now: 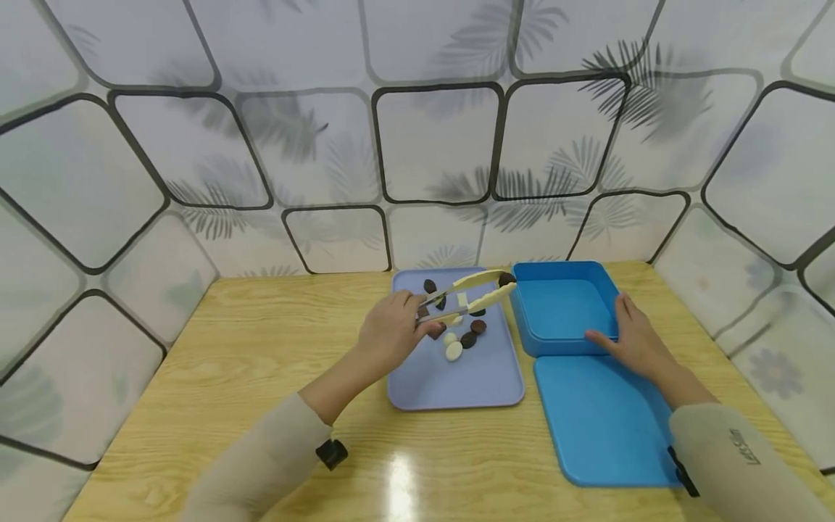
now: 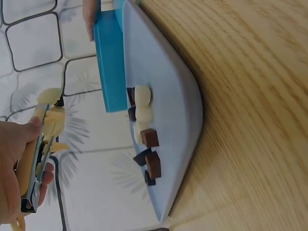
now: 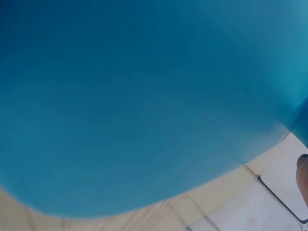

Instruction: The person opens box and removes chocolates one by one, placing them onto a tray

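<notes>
My left hand (image 1: 391,326) grips a pair of tongs (image 1: 485,299) with metal arms and cream tips. Between the tips is a dark chocolate piece (image 1: 507,280), held in the air near the left rim of an open blue box (image 1: 561,346). Below the tongs lies a lilac tray (image 1: 457,384) with several white, brown and dark chocolates (image 1: 468,339). My right hand (image 1: 636,341) holds the box's front right corner, thumb at the front rim and fingers along the right side. The left wrist view shows the tongs (image 2: 36,163) in the left palm.
A flat blue lid (image 1: 607,428) lies in front of the box, under my right forearm. Everything stands on a wooden table (image 1: 293,326). Patterned fabric walls (image 1: 437,145) enclose its back and sides. Blue plastic (image 3: 144,120) fills most of the right wrist view.
</notes>
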The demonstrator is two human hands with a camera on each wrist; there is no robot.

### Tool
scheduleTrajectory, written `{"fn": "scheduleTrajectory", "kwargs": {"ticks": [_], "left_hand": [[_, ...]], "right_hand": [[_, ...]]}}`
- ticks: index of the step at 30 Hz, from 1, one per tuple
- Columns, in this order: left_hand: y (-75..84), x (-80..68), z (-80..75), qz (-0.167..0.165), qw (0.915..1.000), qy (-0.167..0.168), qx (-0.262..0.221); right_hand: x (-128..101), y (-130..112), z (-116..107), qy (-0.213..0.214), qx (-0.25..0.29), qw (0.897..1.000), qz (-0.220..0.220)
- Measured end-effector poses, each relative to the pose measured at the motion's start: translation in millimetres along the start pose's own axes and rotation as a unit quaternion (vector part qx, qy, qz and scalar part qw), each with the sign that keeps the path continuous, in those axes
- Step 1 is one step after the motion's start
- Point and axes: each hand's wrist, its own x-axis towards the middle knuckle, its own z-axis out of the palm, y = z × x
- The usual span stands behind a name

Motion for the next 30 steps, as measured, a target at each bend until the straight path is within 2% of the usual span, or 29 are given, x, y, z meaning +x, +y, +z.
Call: {"fn": "scheduleTrajectory", "kwargs": {"ticks": [5,15,22,30], "left_hand": [[-12.2,-19.2,-15.8,-0.018,0.9996,-0.023,0.007],[-32.1,-74.1,-35.2,-0.062,0.9975,-0.034,-0.005],[-44.0,-98.0,-43.5,-0.033,0.9988,-0.035,0.003],[-41.0,-116.8,-41.1,-0.024,0.9987,-0.043,-0.009]], "right_hand": [[1,-2,0,-0.001,0.001,1.0,0.001],[-1,-2,-2,0.005,0.003,1.0,-0.002],[-1,-1,-1,0.008,-0.001,1.0,-0.001],[-1,-3,-2,0.002,0.0,1.0,0.007]]}}
